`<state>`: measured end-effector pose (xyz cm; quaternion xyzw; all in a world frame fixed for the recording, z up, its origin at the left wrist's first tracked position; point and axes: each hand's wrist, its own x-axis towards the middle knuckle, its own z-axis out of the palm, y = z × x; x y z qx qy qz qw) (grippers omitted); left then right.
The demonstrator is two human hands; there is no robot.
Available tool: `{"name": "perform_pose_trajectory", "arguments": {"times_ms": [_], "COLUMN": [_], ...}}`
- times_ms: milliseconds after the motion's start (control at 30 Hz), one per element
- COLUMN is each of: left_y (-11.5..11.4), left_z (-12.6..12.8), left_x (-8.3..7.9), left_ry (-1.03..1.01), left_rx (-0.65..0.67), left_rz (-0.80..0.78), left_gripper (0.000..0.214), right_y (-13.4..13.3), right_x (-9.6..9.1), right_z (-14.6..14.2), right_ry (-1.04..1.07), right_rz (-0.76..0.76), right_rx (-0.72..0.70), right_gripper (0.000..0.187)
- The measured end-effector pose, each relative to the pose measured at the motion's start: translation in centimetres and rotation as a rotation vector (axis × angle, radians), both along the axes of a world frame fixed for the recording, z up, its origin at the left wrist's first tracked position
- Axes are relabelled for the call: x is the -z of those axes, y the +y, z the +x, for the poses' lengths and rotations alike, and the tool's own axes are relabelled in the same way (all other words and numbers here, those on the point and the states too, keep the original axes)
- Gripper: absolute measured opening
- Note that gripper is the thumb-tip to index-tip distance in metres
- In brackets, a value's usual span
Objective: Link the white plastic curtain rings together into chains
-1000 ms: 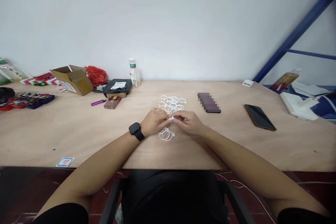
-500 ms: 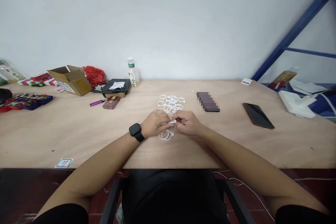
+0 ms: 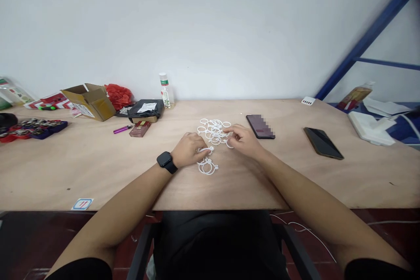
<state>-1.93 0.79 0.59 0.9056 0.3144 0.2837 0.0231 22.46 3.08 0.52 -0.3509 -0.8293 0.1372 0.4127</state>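
Observation:
A loose heap of white plastic rings (image 3: 214,129) lies on the wooden table (image 3: 98,166) in front of me. My left hand (image 3: 189,149), with a black watch on its wrist, is closed on a chain of linked white rings (image 3: 206,165) that trails onto the table below it. My right hand (image 3: 243,138) rests at the heap's right edge, its fingers curled on a single white ring (image 3: 229,143).
Two dark phones lie to the right, a pixelated one (image 3: 260,126) and a black one (image 3: 323,142). Back left are a purple lighter (image 3: 122,129), a red pack (image 3: 139,128), a black parcel (image 3: 146,109), a bottle (image 3: 166,90) and a cardboard box (image 3: 90,100).
My right hand left the left hand and moved up and right to the heap of rings. The left hand stayed, still gripping the chain.

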Motion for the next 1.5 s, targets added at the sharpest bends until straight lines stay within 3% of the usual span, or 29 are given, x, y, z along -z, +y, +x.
{"name": "perform_pose_trajectory", "arguments": {"times_ms": [167,433,633,833,967,1200,1500], "left_y": [0.0,-0.1,0.0,-0.2,-0.2,-0.4,-0.5], "left_z": [-0.2,0.3,0.4,0.8,0.9,1.1,1.1], "left_x": [0.0,0.2,0.4,0.4,0.7,0.5,0.1], "left_ry": [0.049,0.005,-0.039,-0.105,-0.142,-0.199,-0.200], "left_rx": [-0.003,-0.023,-0.071,-0.066,-0.057,-0.041,-0.014], "left_rz": [-0.054,-0.101,-0.095,-0.117,-0.101,-0.101,-0.113], "left_gripper": [0.029,0.023,0.026,0.024,0.021,0.014,0.014], "right_y": [2.5,2.9,1.7,-1.0,-1.7,-1.8,-2.1], "right_x": [0.7,2.3,1.9,1.0,1.4,1.7,1.0], "right_z": [2.1,2.0,0.3,-1.9,-2.5,-2.7,-2.7], "right_ry": [-0.230,-0.408,-0.256,-0.014,-0.016,-0.069,-0.070], "right_rz": [-0.098,-0.138,-0.078,0.085,0.129,0.139,0.095], "right_rx": [0.170,0.091,0.136,-0.002,-0.103,-0.155,-0.130], "right_gripper": [0.031,0.020,0.011,0.009,0.011,0.012,0.014]}}
